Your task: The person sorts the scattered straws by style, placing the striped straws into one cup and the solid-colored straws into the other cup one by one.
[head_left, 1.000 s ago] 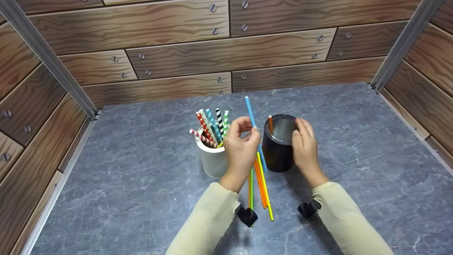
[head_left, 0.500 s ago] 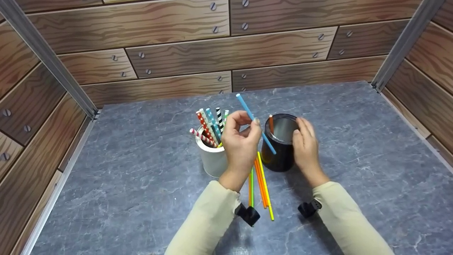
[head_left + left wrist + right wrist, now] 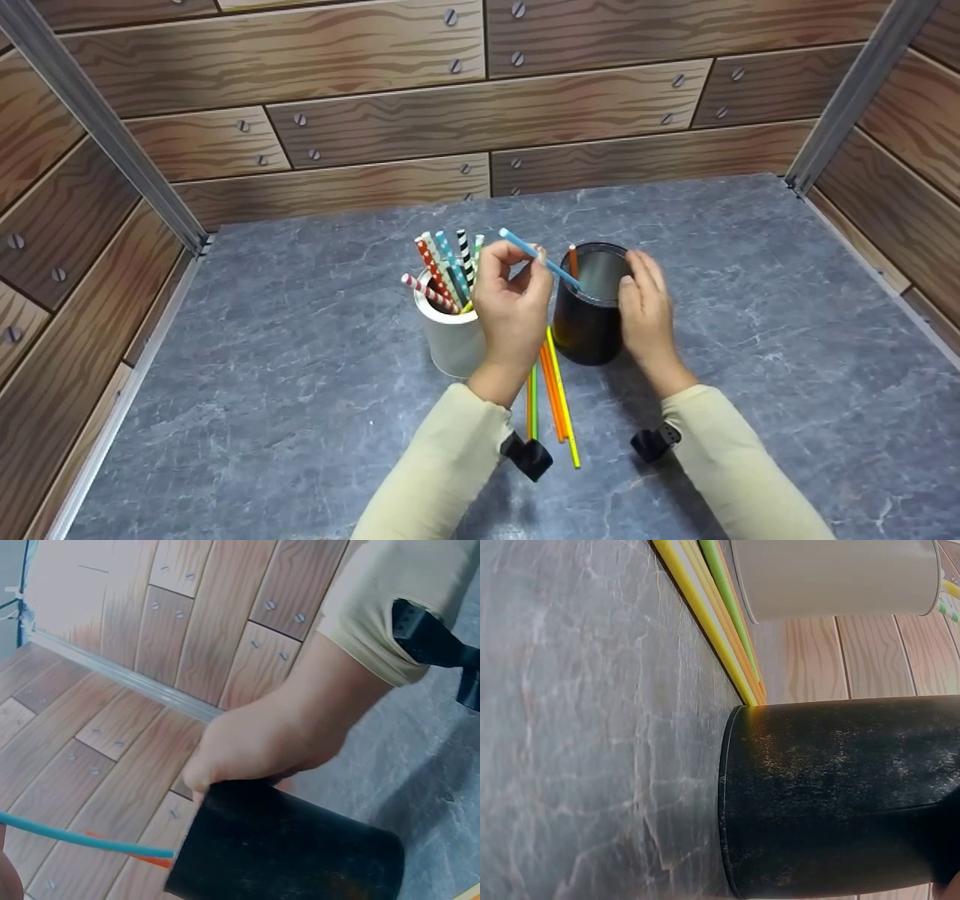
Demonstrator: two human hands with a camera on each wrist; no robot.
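Between thumb and fingertips, my left hand pinches a plain blue straw, which slants down to the right. Its lower end is at the mouth of the black can, seen close up in the left wrist view beside the blue straw. An orange straw sticks up inside that can. My right hand holds the black can by its right side near the rim. Yellow, orange and green straws lie on the table in front, partly hidden by my left wrist.
Left of my left hand stands a white can with several patterned straws upright in it. Both cans are on a grey marbled table. Wood-patterned walls enclose the back and sides.
The blue straw has tilted from nearly upright to a flatter slant. Its lower end has risen from in front of the black can to the rim. My right hand stays in place.
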